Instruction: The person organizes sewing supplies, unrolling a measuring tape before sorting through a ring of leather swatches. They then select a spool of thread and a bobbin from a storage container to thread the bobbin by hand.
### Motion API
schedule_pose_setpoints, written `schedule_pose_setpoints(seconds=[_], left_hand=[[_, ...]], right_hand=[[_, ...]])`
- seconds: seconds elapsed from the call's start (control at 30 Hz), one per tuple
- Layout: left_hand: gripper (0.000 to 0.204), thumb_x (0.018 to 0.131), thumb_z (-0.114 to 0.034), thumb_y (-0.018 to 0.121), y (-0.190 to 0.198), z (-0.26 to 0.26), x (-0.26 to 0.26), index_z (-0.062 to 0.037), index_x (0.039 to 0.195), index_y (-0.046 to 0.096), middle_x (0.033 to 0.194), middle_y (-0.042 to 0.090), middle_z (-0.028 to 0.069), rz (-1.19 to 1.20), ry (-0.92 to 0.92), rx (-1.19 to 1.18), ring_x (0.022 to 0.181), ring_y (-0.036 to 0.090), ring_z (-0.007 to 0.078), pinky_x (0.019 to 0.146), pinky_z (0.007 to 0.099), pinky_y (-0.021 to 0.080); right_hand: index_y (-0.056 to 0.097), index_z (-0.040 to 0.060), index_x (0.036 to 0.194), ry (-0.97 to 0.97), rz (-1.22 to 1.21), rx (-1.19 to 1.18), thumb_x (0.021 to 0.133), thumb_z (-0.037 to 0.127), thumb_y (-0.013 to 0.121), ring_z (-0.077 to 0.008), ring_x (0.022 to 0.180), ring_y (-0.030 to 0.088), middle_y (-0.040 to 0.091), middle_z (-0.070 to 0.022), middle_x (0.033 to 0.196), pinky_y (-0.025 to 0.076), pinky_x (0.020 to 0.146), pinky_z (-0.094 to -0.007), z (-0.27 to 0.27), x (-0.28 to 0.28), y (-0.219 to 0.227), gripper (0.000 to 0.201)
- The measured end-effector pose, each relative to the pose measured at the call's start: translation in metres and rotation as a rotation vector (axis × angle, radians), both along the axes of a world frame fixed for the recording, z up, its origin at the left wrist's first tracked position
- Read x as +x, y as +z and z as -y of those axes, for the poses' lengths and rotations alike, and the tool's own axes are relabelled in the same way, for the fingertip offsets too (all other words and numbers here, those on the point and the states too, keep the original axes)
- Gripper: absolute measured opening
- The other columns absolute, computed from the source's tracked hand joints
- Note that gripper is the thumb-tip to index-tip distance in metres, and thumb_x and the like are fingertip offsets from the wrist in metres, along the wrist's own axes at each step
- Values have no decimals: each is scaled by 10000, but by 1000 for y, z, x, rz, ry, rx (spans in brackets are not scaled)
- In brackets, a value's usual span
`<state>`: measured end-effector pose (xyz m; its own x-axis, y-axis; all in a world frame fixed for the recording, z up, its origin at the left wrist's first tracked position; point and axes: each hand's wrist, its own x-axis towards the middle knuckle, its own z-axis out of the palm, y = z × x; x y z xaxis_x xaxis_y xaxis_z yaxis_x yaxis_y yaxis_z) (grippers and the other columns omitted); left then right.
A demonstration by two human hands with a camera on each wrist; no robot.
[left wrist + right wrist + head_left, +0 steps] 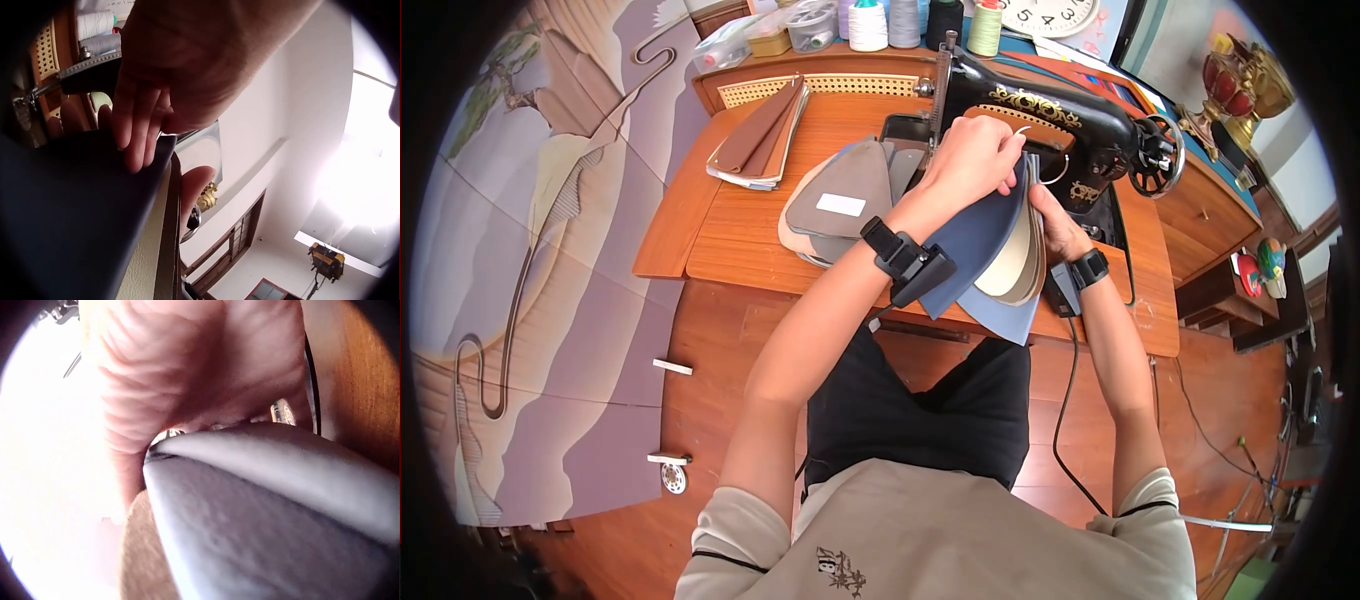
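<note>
My right hand [1060, 228] grips a fanned stack of leaf-shaped sheets near its narrow top, thumb on the near side, fingers behind. Dark blue sheet [975, 235], cream sheet [1007, 268] and light blue sheet [1005, 315] show in it. Over that top my left hand [975, 160], fingers curled, pinches a thin pale curved piece [1022, 130]; a similar curve [1058, 172] stands out beside the right thumb. In the left wrist view, my left fingers [139, 134] lie against the dark blue sheet [75, 200]. In the right wrist view, the right palm [200, 362] covers the stack's narrow end.
A black sewing machine [1040, 105] stands behind the hands. On the wooden table [730, 225] lie a grey sheet stack [855, 185] with a white label and a brown sheet stack [760, 135]. Thread spools [868, 28] and plastic boxes [812, 28] line the back; a cable [1060, 420] hangs from the right wrist.
</note>
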<state>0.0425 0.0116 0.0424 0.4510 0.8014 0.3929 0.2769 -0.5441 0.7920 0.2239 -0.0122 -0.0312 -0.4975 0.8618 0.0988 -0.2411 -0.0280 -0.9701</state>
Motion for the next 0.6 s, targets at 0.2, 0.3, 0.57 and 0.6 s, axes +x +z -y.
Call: schedule_pose_setpoints(seconds=[0.2,0.3,0.57,0.6], left_hand=[[338,944,-198,522,-8,-2,3,58,752,628,629,665,121,66,-6,-38,573,680,156,508,251,531],[342,945,-199,522,-9,-4,3,62,750,623,633,666,123,68,3,-41,576,681,158,502,250,531],[352,948,-214,525,-15,-4,-1,63,749,611,643,666,129,143,-62,22,585,680,159,498,253,533],[346,950,-220,525,-15,0,-3,61,767,609,656,667,132,158,-53,-88,589,679,158,501,251,531]], right_hand=[[408,81,1234,53,-56,-13,784,516,705,-124,1092,506,481,-31,1172,457,932,-293,0,1,5,692],[394,88,1249,84,-40,44,771,488,727,-126,1122,486,458,-26,1191,440,956,-302,-1,2,3,706],[405,69,1282,22,-16,-98,785,409,709,-139,1121,506,497,-44,1165,433,975,-316,1,-3,11,675],[421,69,1276,67,-34,-136,797,426,692,-136,1076,537,527,-48,1132,459,937,-308,4,-5,17,655]])
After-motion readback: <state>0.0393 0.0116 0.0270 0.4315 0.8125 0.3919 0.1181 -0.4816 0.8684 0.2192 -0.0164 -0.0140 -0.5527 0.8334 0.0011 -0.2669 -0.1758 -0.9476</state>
